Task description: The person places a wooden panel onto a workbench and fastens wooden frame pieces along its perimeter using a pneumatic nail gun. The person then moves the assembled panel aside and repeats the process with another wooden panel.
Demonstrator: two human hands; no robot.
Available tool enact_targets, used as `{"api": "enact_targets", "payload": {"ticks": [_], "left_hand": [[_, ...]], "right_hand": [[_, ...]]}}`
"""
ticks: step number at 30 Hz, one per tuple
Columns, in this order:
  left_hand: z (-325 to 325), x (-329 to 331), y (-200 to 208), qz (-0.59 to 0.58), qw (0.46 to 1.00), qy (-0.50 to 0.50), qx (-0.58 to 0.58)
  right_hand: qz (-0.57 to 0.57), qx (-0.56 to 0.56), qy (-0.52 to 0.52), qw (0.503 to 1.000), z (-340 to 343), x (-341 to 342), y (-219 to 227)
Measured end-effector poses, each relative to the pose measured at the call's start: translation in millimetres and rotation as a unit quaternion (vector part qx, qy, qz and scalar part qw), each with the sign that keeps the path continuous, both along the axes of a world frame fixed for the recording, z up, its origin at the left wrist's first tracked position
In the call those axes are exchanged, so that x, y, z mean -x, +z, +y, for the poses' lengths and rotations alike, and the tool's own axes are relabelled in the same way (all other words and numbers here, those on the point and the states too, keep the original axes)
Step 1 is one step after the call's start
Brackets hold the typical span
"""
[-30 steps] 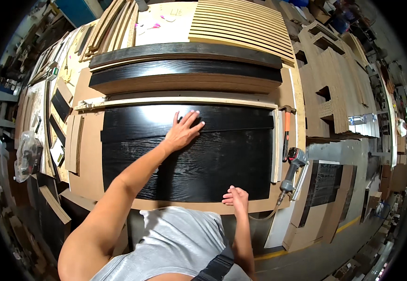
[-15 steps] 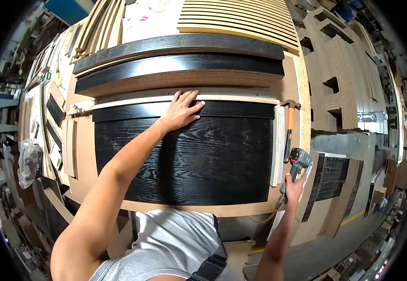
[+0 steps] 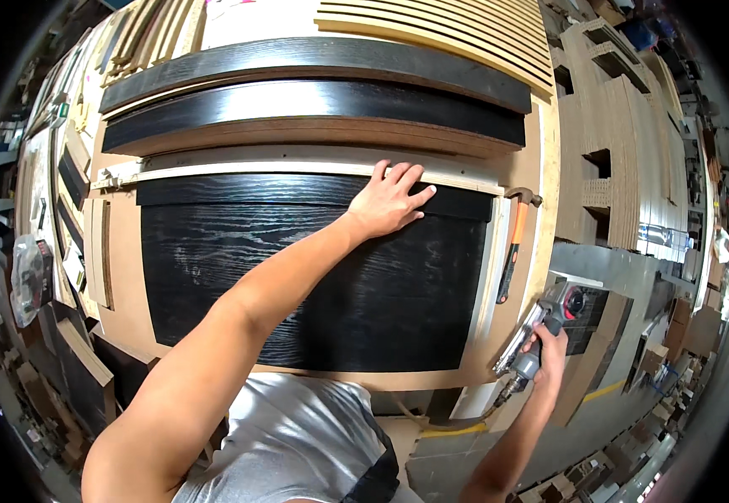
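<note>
A black wood-grain panel [image 3: 297, 285] lies flat on the bench, with a black strip [image 3: 238, 191] along its far edge. Against that edge runs a pale wooden batten [image 3: 255, 166]. My left hand [image 3: 391, 203] rests there with fingers spread, its fingertips on the batten and its palm over the black strip. Off the bench's right side, my right hand [image 3: 551, 354] is wrapped round the grip of a grey air nail gun [image 3: 564, 303], which has an air hose fitting at its lower end. The gun is tilted and apart from the panel.
A hammer [image 3: 513, 251] with an orange and black handle lies right of the panel. Beyond the batten lie long black boards [image 3: 314, 105]. Slatted yellowish wood [image 3: 440, 33] sits at the far side. Stacked brown boards [image 3: 616, 109] stand to the right.
My left hand has slid to the right along the batten. The right hand has carried the nail gun outward to the right, turning it. The whole view has shifted slightly.
</note>
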State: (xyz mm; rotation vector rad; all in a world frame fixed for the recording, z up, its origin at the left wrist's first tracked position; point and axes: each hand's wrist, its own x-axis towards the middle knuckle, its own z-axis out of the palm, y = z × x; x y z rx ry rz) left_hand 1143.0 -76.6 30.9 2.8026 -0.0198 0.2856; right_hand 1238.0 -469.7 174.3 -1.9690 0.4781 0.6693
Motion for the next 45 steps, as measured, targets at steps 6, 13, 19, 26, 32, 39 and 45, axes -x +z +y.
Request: {"api": "enact_targets", "payload": {"ticks": [6,13,19,26,32,39,45], "left_hand": [[-1,-4,3,0.022,1.000,0.008,-0.015],[0,-3,-3,0.008,1.000,0.009,0.019],[2,-3,-2,0.013,0.999,0.004,0.037],[4,-1,-2,0.009,0.999,0.013,0.031],[7,3,-1,0.009,0.999,0.011,0.050],[99,117,4,0.062,0.993,0.085,-0.053],[123,148,-2,0.020,0.993,0.099,-0.061]], "right_hand": [[0.070,-0.111,0.103,0.986,70,-4,23],[0.116,-0.164,0.151,0.968,137,-22,8],[0.112,-0.139,0.190,0.965,153,-28,1],[0.122,-0.116,0.199,0.966,162,-30,8],[0.108,-0.084,0.216,0.967,165,-21,6],[0.137,-0.122,0.231,0.956,187,15,4],[0.169,-0.152,0.283,0.932,230,40,2]]}}
